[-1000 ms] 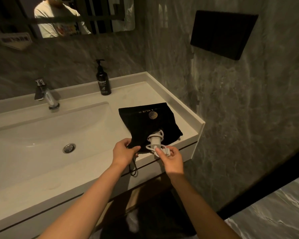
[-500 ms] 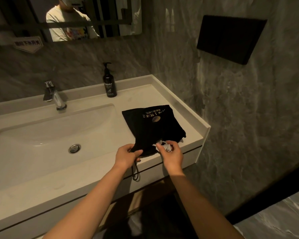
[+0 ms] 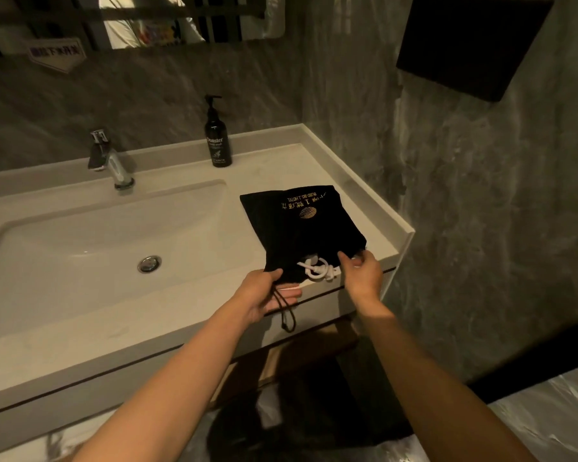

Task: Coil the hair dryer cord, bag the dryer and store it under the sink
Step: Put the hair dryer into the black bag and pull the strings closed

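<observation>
- The black bag (image 3: pixel 301 228) lies flat on the counter (image 3: pixel 374 208), at 3 o'clock from the sink bowl (image 3: pixel 90 235), with its mouth facing you.
- The hair dryer is almost all inside the bag. Only the white coiled cord (image 3: pixel 317 271) peeks out at the mouth, so I can't see the dryer itself.
- Your left hand (image 3: pixel 264 295) pinches the bag's mouth at its 7 o'clock corner, thumb on top. The other fingers are loose and half open below it.
- Your right hand (image 3: pixel 361 273) pinches the bag's edge at 5 o'clock, fingers closed on the cloth.
- To do this step well, I think you should lift the top edge and tuck the cord all the way in before you pull anything tight.
- The black drawstring (image 3: pixel 286 311) hangs down over the counter's front edge. Pull it slowly so the cord doesn't get caught.
- The bag's mouth sits right at the front edge, so it could slip off.
- The soap bottle (image 3: pixel 217 141) at 11 o'clock from the bag and the tap (image 3: pixel 109 158) are well apart from it.
- There's open room below the counter at 6 o'clock.
</observation>
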`<state>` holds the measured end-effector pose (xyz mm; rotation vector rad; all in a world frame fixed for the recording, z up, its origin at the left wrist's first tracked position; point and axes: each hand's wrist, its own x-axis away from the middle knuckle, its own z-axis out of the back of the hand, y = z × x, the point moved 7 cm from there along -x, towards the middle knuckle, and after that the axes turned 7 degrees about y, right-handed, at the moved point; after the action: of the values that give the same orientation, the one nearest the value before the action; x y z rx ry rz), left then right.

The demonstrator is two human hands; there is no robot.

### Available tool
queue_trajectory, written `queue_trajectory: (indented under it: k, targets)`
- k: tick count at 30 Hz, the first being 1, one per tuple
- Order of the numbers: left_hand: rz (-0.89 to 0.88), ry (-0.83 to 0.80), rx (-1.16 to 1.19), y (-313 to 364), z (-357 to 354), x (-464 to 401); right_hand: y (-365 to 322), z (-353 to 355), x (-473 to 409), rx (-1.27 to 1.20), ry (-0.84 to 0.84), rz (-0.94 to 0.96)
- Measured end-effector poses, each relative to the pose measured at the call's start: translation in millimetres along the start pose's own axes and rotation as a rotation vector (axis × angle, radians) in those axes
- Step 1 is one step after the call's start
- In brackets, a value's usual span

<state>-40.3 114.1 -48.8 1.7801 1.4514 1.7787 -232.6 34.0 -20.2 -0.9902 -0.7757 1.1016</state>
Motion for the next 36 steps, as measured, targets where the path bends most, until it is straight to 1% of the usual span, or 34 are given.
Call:
queue_trajectory:
  k: [1,3,6,8,11,14,18,21,26,31,34,36]
  targets:
    - [0.052,-0.047,0.065,-2,-9,2,-3,-3,1,0.028,-0.024,0.032]
    - [0.100,-0.126,0.166,-2,-25,4,-3,-9,2,0.050,-0.050,0.079]
    - [0.102,-0.178,0.296,-1,-39,4,3,-16,3,0.089,-0.056,0.103]
    - [0.088,-0.196,0.381,-4,-44,2,9,-19,3,0.066,-0.073,0.088]
    - [0.056,-0.224,0.461,0,-48,4,9,-20,2,-0.011,-0.099,0.052]
    - [0.010,-0.271,0.498,18,-51,12,-2,-20,5,-0.177,-0.146,0.006]
    - [-0.070,-0.334,0.536,60,-56,25,-44,-17,1,-0.309,-0.119,0.060]
    - [-0.117,-0.352,0.512,94,-56,28,-77,-18,-6,-0.401,-0.117,0.103]
    - [-0.192,-0.370,0.464,154,-64,23,-127,-29,-23,-0.462,-0.105,0.145]
    - [-0.249,-0.381,0.417,208,-63,8,-167,-40,-52,-0.435,-0.047,0.193]
    - [-0.263,-0.381,0.309,236,-60,-4,-185,-44,-73,-0.396,0.011,0.217]
    - [-0.293,-0.334,0.195,254,-57,-12,-192,-46,-87,-0.380,0.042,0.216]
